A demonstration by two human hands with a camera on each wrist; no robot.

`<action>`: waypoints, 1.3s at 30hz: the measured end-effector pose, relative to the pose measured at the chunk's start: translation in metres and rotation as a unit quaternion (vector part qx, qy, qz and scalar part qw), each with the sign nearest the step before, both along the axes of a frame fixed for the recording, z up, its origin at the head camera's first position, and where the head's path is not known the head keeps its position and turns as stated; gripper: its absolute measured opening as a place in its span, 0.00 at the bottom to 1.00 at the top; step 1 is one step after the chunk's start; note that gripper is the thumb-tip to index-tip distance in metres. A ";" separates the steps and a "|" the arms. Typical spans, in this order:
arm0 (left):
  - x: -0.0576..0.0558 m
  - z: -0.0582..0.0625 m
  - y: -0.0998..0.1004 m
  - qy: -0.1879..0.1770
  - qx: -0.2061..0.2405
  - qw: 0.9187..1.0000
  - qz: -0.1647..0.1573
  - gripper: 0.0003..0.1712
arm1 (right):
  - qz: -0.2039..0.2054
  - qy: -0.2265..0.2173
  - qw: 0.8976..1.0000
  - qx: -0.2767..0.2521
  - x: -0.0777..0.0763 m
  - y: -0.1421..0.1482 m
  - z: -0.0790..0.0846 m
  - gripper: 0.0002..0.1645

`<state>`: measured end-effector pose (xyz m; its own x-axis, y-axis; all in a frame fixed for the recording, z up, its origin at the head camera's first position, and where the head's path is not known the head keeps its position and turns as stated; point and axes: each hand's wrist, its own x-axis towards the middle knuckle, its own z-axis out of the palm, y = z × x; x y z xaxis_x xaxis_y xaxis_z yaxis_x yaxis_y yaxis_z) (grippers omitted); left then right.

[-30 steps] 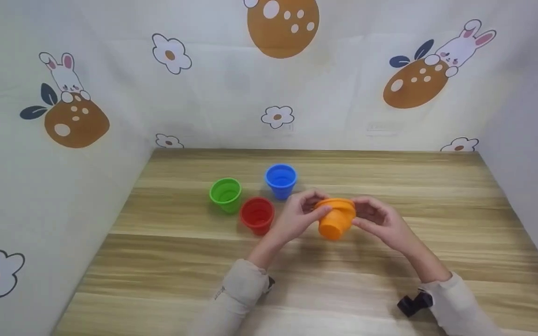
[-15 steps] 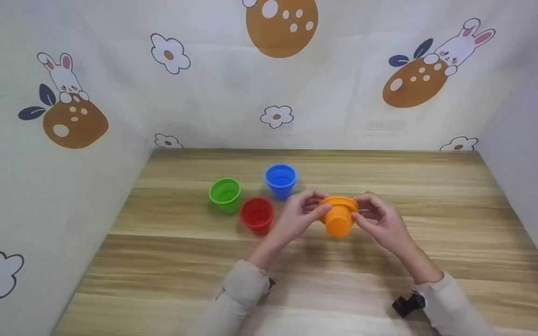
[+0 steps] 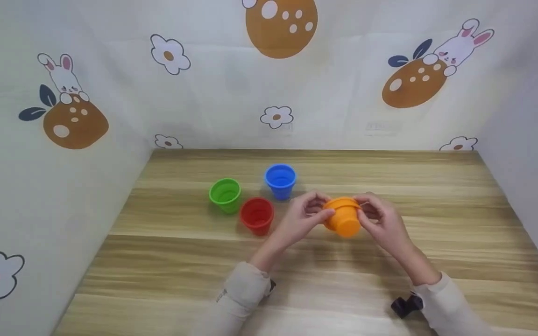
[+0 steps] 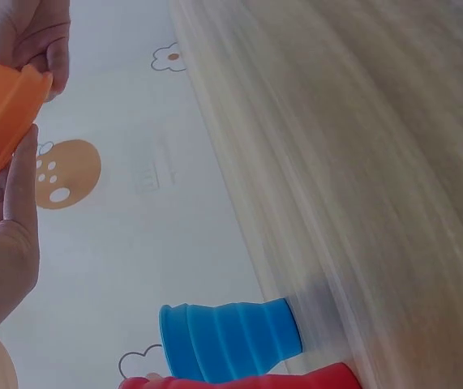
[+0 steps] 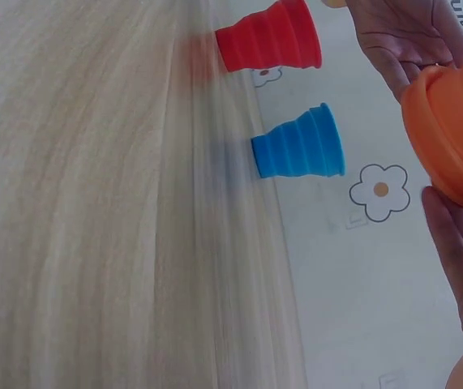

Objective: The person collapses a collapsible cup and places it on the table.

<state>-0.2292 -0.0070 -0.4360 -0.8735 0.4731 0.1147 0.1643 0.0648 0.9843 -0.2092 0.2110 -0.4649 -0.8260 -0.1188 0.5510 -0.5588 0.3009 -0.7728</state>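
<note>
An orange collapsible cup (image 3: 343,217) is held up over the table, its base tilted toward me and its wide rim pointing away. Part of its wall near the rim looks folded. My left hand (image 3: 304,214) grips its left side, thumb on the near face and fingers behind. On the opposite side my right hand (image 3: 383,219) pinches it between thumb and fingers. Both wrist views also show the orange cup (image 4: 4,113) between the two hands. The inside of the cup is hidden from the head view.
Left of my hands, a red cup (image 3: 257,217), a green cup (image 3: 225,196) and a blue cup (image 3: 280,181) stand upright on the wooden table (image 3: 166,270). Patterned cloth walls (image 3: 222,93) enclose the table's back and sides.
The orange cup has moved slightly to the right and turned so that its base now points down and rightward. Both hands keep hold of it; the other cups stay put.
</note>
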 end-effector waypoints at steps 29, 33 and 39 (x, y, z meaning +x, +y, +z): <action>0.001 0.000 -0.004 0.004 -0.059 0.996 -0.059 0.20 | 0.177 -0.185 0.967 0.002 0.003 0.016 0.014 0.21; 0.001 0.000 -0.003 0.015 -0.058 0.996 -0.064 0.18 | 0.170 -0.181 0.969 0.005 0.004 0.014 0.014 0.15; 0.001 0.002 -0.001 0.014 -0.060 0.996 -0.059 0.16 | 0.137 -0.174 0.975 0.015 0.005 0.010 0.016 0.11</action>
